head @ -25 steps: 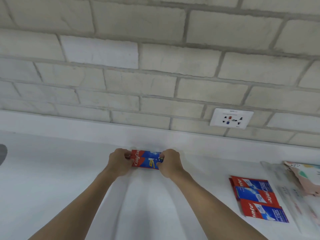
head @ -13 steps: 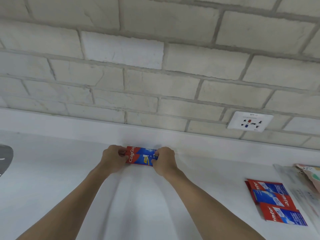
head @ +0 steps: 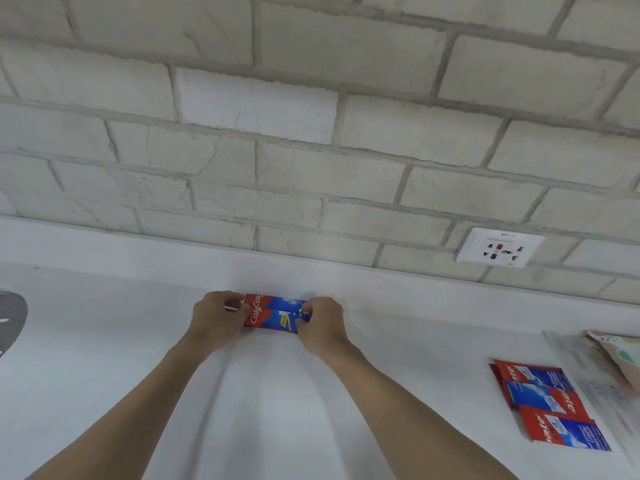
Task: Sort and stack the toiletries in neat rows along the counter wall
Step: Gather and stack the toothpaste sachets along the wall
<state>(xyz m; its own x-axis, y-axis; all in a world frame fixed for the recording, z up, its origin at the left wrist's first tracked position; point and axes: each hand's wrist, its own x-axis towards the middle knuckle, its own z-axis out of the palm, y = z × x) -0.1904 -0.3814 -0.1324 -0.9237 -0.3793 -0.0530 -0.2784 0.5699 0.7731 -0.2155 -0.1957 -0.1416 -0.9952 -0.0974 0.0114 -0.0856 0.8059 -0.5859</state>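
Two red-and-blue toothpaste boxes lie stacked side by side against the white ledge at the foot of the brick wall. My left hand grips their left end and my right hand grips their right end, fingers curled round the boxes. Three more toothpaste boxes lie overlapped on the white counter at the right, apart from both hands.
A wall socket sits on the brick wall at the right. Clear plastic packets and a pastel-patterned pouch lie at the far right edge. A dark grey object shows at the left edge.
Both hands have kept hold of the toothpaste boxes and pressed them closer to the wall ledge. The view has shifted slightly left.
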